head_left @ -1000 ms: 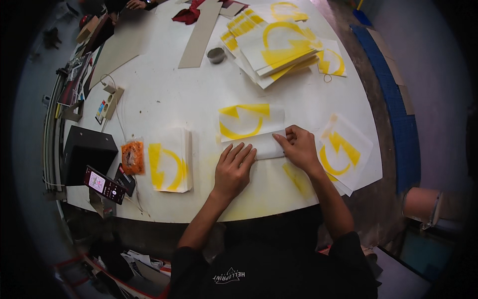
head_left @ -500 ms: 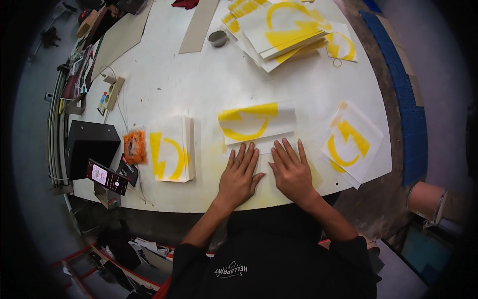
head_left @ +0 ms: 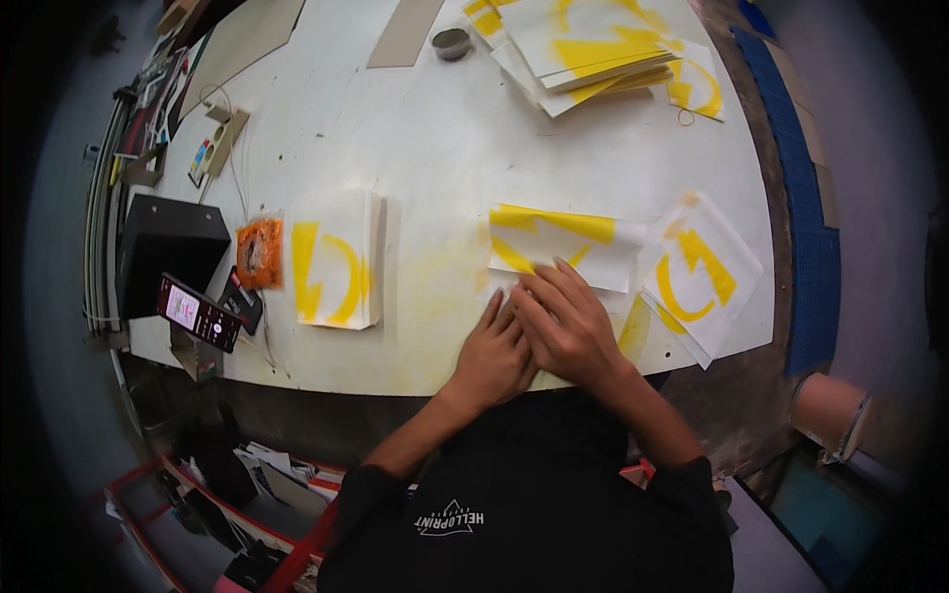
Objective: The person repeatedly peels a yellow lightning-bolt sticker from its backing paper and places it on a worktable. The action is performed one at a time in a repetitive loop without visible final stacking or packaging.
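Observation:
A folded white paper sheet with yellow print (head_left: pixel 593 259) lies on the table in front of me, its lower flap edge turned toward me. My right hand (head_left: pixel 573 336) rests over that edge, fingers outstretched and close together, tips on the paper. Beside and partly beneath it, my left hand (head_left: pixel 491 364) lies with fingers extended at the paper's lower left corner; some of its fingertips are hidden by the right hand. To the right, touching or nearly touching the folded sheet, are loose printed sheets (head_left: pixel 727 252). A stack of folded printed paper (head_left: pixel 334 267) stands to the left.
A large pile of yellow-printed sheets (head_left: pixel 593 59) sits at the far right, next to a small round grey container (head_left: pixel 451 43). At left are an orange packet (head_left: pixel 259 254), a phone (head_left: pixel 198 312), a black box (head_left: pixel 173 252) and a power strip (head_left: pixel 219 148). The white table (head_left: pixel 425 148) has a curved front edge.
The folded sheet has shifted to the right and sits slightly turned. My right hand has come leftward against my left hand, overlapping its fingers. The whole view has moved a little.

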`<act>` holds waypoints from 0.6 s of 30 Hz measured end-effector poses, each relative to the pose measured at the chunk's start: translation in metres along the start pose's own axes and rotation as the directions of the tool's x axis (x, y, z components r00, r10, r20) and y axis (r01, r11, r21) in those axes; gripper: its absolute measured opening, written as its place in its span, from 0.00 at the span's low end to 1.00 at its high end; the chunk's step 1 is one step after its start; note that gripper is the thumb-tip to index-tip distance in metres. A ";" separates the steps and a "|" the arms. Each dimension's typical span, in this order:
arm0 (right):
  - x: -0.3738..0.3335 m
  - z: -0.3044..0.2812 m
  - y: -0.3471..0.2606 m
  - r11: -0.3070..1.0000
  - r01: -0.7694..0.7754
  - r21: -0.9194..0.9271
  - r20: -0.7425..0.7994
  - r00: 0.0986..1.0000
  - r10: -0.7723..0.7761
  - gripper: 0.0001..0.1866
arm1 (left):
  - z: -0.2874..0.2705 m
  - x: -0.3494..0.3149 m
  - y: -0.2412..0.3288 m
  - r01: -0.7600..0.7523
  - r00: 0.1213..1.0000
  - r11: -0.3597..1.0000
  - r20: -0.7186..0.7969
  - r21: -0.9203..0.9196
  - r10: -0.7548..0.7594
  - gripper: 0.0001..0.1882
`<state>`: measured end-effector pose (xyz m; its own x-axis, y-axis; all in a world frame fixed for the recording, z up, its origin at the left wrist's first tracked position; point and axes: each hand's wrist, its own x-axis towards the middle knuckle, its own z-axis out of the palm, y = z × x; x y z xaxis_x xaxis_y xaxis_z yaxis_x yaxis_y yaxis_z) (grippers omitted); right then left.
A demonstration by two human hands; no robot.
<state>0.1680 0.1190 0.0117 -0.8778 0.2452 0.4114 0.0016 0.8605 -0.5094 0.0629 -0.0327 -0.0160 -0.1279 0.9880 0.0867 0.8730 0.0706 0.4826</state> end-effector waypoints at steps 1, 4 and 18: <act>0.015 0.006 0.012 0.995 0.004 -0.095 0.043 0.999 0.000 0.17 | 0.002 0.001 0.005 0.018 1.000 1.000 0.013 0.006 -0.018 0.32; 0.052 0.028 0.051 0.956 0.014 -0.293 0.169 0.985 0.038 0.23 | 0.000 0.002 0.016 0.047 0.999 0.998 -0.029 0.032 -0.046 0.32; 0.059 0.003 0.033 0.935 0.038 -0.354 0.360 0.928 0.098 0.39 | 0.008 -0.002 0.014 0.076 0.992 0.992 -0.092 -0.100 -0.085 0.27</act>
<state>0.1149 0.1604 0.0175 -0.9867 0.1514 0.0593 0.1374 0.9715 -0.1931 0.0796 -0.0324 -0.0165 -0.2446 0.9615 0.1252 0.8095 0.1314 0.5722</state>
